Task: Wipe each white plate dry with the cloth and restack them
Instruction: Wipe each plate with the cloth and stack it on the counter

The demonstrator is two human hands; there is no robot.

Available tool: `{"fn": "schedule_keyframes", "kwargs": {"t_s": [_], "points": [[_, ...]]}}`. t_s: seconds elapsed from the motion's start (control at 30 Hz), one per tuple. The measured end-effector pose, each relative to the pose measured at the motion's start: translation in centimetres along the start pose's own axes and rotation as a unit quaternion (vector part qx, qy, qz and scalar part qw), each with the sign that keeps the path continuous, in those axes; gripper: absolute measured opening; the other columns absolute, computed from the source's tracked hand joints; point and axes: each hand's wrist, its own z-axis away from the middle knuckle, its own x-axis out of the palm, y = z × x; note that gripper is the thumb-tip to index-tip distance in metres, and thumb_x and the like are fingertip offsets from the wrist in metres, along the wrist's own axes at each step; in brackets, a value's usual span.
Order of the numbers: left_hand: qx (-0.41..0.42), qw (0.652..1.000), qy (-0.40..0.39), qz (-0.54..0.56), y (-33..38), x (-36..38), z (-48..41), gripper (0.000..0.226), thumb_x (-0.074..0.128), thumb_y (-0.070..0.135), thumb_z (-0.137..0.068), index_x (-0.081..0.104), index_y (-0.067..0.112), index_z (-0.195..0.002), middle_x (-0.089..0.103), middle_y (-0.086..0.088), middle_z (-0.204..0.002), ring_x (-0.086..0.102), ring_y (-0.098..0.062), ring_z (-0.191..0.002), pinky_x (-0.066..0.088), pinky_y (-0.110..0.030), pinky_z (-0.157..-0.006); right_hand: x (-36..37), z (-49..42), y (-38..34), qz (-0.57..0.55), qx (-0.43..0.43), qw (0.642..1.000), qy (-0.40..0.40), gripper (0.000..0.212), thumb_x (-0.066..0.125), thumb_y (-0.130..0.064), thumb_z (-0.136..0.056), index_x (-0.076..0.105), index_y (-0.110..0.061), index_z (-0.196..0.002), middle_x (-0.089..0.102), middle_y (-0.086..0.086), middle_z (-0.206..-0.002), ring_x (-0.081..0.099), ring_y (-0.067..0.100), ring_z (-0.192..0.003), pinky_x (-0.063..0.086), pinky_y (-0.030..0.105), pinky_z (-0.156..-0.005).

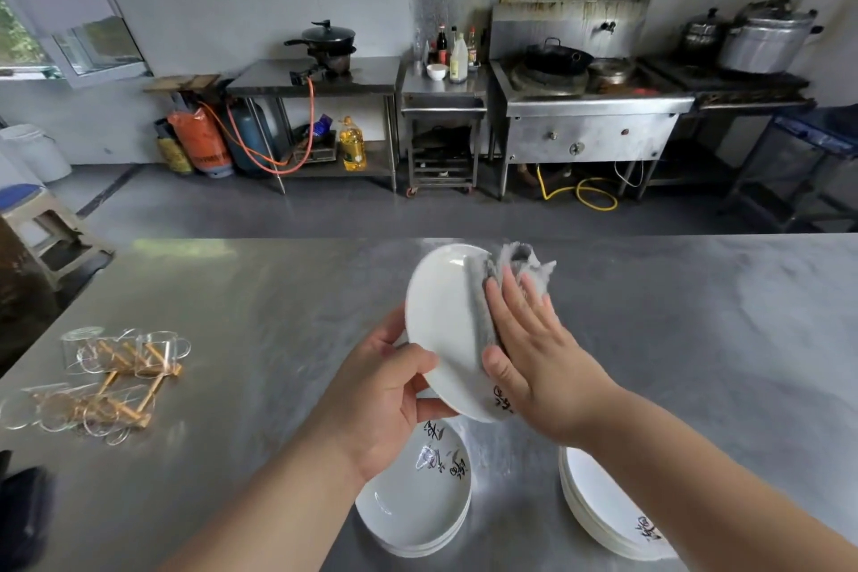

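The left hand (pixel 385 390) grips a white plate (pixel 441 320) by its lower left rim. The thumb lies curled over the near face and the fingers wrap round behind the edge, so this hand is clamped on the plate. The plate is held up above the tabletop (pixel 241 293), tilted steeply on edge, with its hollow face turned toward the right hand. Black brush-like marks show near its lowest rim.

The right hand (pixel 534 353) is spread flat, its fingers straight and slightly apart. It presses a grey cloth (pixel 517 262) against the right side of the plate's face. The cloth is sandwiched between palm and plate. A strip of it shows along the inner edge of the fingers, and a crumpled bunch sticks out beyond the fingertips past the plate's upper right rim. The thumb lies at the lower end of the cloth, close to the plate's marked rim. This hand holds nothing by curling round it; it only pushes.

Below the hands two piles of white plates rest on the tabletop. The left stack (pixel 413 506) sits under the left wrist, the right stack (pixel 599 511) partly hidden under the right forearm, and the two are well apart. Both show the same black marks. Far off to the left lie clear glasses (pixel 116 362) on a wooden rack
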Motion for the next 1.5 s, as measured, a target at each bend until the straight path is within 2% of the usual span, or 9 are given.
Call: {"fn": "schedule_keyframes", "kwargs": {"t_s": [0.2, 0.33, 0.43, 0.63, 0.77, 1.0, 1.17, 1.33, 1.5], "points": [[-0.007, 1.0, -0.024, 0.015, 1.3, 0.5, -0.6, 0.056, 0.057, -0.001, -0.078, 0.074, 0.023, -0.126, 0.073, -0.018, -0.117, 0.07, -0.03, -0.102, 0.055, -0.054, -0.093, -0.2, 0.0, -4.3, -0.111, -0.18, 0.975, 0.066, 0.092, 0.005, -0.075, -0.099, 0.007, -0.011, -0.165, -0.003, 0.007, -0.174, -0.01, 0.024, -0.161, 0.003, 0.052, -0.13], [-0.021, 0.994, -0.042, 0.097, 1.7, -1.3, -0.1, 0.063, 0.065, 0.004, -0.067, 0.071, 0.009, -0.13, 0.072, -0.024, -0.127, 0.075, -0.032, -0.105, 0.063, -0.042, -0.072, -0.5, 1.7, -4.2, -0.081, -0.229, 0.969, 0.042, 0.096, 0.012, -0.078, -0.096, 0.024, -0.013, -0.165, 0.013, 0.002, -0.174, 0.0, 0.02, -0.162, 0.013, 0.051, -0.13], [-0.054, 0.993, -0.005, 0.106, 1.1, -0.7, 0.3, 0.066, 0.08, 0.029, -0.071, 0.072, 0.008, -0.133, 0.069, -0.022, -0.135, 0.072, -0.03, -0.113, 0.061, -0.042, -0.083, -0.7, 2.4, -4.0, -0.009, -0.232, 0.972, 0.022, 0.099, 0.014, -0.082, -0.092, 0.019, -0.016, -0.166, 0.009, 0.0, -0.175, -0.003, 0.019, -0.162, 0.012, 0.049, -0.13], [-0.086, 0.986, 0.079, 0.116, 2.1, 1.6, -0.5, 0.058, 0.057, 0.048, -0.098, 0.071, 0.004, -0.134, 0.068, -0.022, -0.138, 0.067, -0.034, -0.128, 0.051, -0.048, -0.107, -0.6, 1.0, -5.6, 0.03, -0.191, 0.981, 0.021, 0.1, 0.02, -0.08, -0.092, 0.003, -0.016, -0.167, -0.005, 0.001, -0.175, -0.015, 0.019, -0.16, 0.005, 0.046, -0.13], [-0.082, 0.972, 0.171, 0.139, 2.6, 0.5, -0.9, 0.05, 0.048, 0.035, -0.108, 0.081, -0.002, -0.11, 0.079, -0.024, -0.105, 0.08, -0.03, -0.083, 0.065, -0.034, -0.062, 0.5, 2.2, -3.1, 0.046, -0.227, 0.972, 0.028, 0.088, 0.017, -0.075, -0.098, 0.027, -0.018, -0.165, 0.023, 0.0, -0.172, 0.009, 0.019, -0.161, 0.015, 0.045, -0.13], [-0.046, 0.98, 0.159, 0.111, 0.0, 0.9, -0.1, 0.042, 0.044, 0.004, -0.1, 0.062, 0.006, -0.139, 0.071, -0.025, -0.13, 0.07, -0.047, -0.116, 0.053, -0.077, -0.09, 0.7, 0.1, 0.5, 0.043, -0.009, 0.998, 0.052, 0.084, 0.003, -0.068, -0.099, 0.007, -0.019, -0.167, -0.008, -0.002, -0.174, -0.023, 0.019, -0.158, 0.0, 0.046, -0.13], [-0.001, 0.972, 0.186, 0.143, 0.3, 1.0, -1.1, 0.047, 0.043, -0.001, -0.096, 0.065, 0.01, -0.136, 0.073, -0.021, -0.128, 0.075, -0.037, -0.106, 0.064, -0.05, -0.076, 4.1, 2.3, -3.6, -0.097, -0.032, 0.993, 0.066, 0.085, 0.004, -0.071, -0.101, 0.007, -0.017, -0.166, -0.009, -0.004, -0.174, -0.025, 0.019, -0.158, -0.007, 0.044, -0.13], [0.002, 0.973, 0.18, 0.142, -0.2, 0.9, -0.7, 0.046, 0.043, -0.002, -0.097, 0.066, 0.009, -0.136, 0.073, -0.021, -0.128, 0.075, -0.037, -0.107, 0.065, -0.055, -0.075, 1.9, 0.9, -1.0, -0.088, -0.025, 0.991, 0.1, 0.078, 0.007, -0.061, -0.103, 0.019, -0.016, -0.165, -0.005, -0.012, -0.169, -0.027, 0.005, -0.154, -0.005, 0.04, -0.13], [0.014, 0.976, 0.159, 0.151, -0.7, 1.8, -0.7, 0.049, 0.044, -0.001, -0.098, 0.063, 0.011, -0.141, 0.072, -0.02, -0.132, 0.072, -0.039, -0.117, 0.063, -0.049, -0.077, 0.2, -1.0, 0.2, -0.238, 0.074, 0.965, 0.079, 0.079, 0.008, -0.064, -0.101, 0.006, -0.021, -0.167, -0.025, -0.011, -0.17, -0.026, -0.006, -0.151, -0.004, 0.014, -0.124]]}}
